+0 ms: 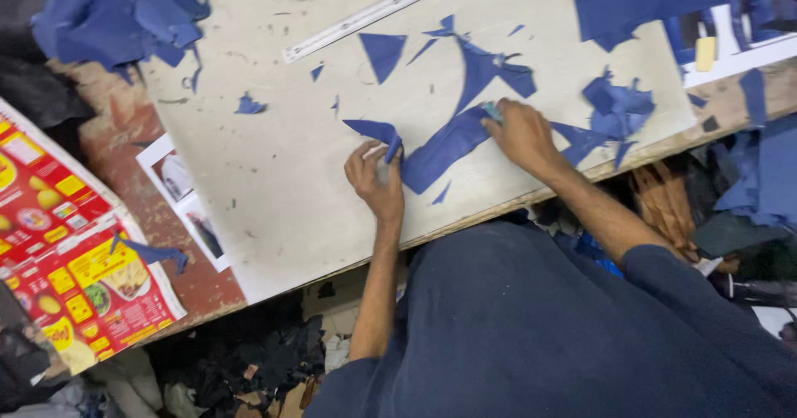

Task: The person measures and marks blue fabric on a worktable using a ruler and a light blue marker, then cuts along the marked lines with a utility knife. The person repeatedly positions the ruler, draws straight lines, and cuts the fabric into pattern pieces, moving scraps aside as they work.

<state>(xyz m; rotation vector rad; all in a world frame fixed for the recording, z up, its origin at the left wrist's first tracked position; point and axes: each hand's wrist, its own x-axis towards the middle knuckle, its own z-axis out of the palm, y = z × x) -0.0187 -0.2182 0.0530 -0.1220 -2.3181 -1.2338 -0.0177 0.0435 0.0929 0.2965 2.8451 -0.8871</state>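
Left hand [375, 181] pinches a blue strip [444, 146] on the table [274, 185]; right hand [521, 134] has its grip closed on a small tool [491, 111].

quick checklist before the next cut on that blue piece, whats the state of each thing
1. Left hand pinning the blue piece: ok, fingers press its left end.
2. Right hand gripping a tool: ok, a small light tool shows at the fingers; blade cannot tell.
3. Piece lying flat on the board: ok.
4. Left fingers away from the tool: ok, hands sit apart.
5. Scraps near the right hand: not ok, crowding.
6. Ruler within reach: ok, lying at the board's far side.
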